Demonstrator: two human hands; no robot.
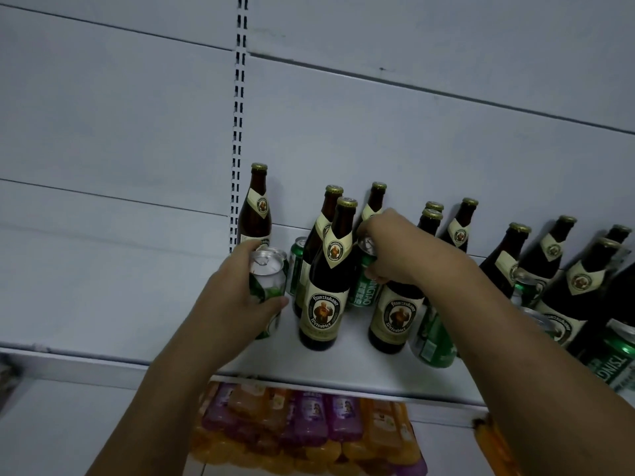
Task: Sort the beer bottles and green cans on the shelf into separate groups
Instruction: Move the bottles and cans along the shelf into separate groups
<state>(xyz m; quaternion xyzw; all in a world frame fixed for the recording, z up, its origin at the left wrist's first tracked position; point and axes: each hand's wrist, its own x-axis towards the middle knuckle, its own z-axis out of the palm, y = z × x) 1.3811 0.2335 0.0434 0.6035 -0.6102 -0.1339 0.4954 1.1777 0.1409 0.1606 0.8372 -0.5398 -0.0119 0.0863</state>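
Note:
Several brown beer bottles with cream labels stand on the white shelf (343, 369), one at the front (326, 290), mixed with green cans. My left hand (237, 297) grips a green can (269, 280) by its side at the left end of the group. My right hand (395, 249) reaches between the bottles and holds the top of another green can (364, 290). A third can (298, 266) stands behind the front bottle. One green can (434, 341) leans under my right forearm. More bottles (580, 286) and cans (615, 359) crowd the right side.
The shelf's left stretch (120, 304) holds nothing. A slotted upright (238, 132) runs up the back panel. On the lower shelf lie orange and purple packs (309, 424).

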